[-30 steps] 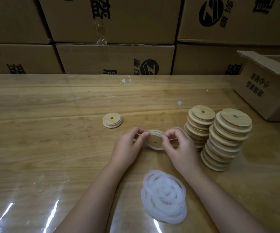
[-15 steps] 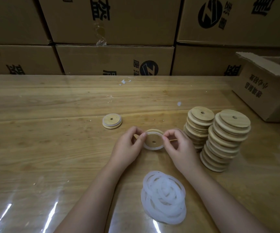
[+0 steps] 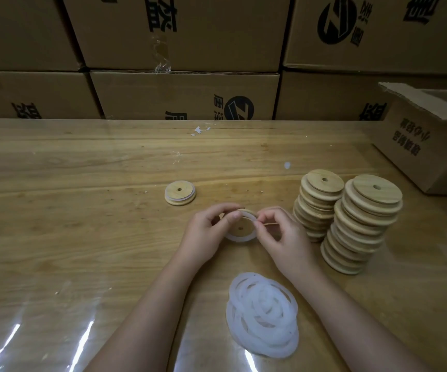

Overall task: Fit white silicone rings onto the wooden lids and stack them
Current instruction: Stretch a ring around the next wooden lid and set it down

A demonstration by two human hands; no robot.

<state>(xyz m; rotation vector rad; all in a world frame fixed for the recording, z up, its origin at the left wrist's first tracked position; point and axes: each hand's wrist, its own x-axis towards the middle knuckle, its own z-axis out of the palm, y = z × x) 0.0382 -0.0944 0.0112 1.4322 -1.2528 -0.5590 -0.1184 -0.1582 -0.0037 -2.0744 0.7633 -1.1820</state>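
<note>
Both hands hold one round wooden lid with a centre hole just above the table. My left hand pinches its left rim. My right hand pinches the white silicone ring at the lid's upper right edge. The ring runs around the lid's rim. A loose pile of white rings lies near me, between my forearms. One lid with a ring lies alone to the left. Two leaning stacks of bare lids stand at the right.
An open cardboard box sits at the table's far right. Stacked cardboard cartons wall off the back edge. The wooden table has a glossy clear cover, with small white scraps near the back.
My fingers have worked along the ring on the lid, and both hands have shifted slightly. The piles and stacks have stayed put.
</note>
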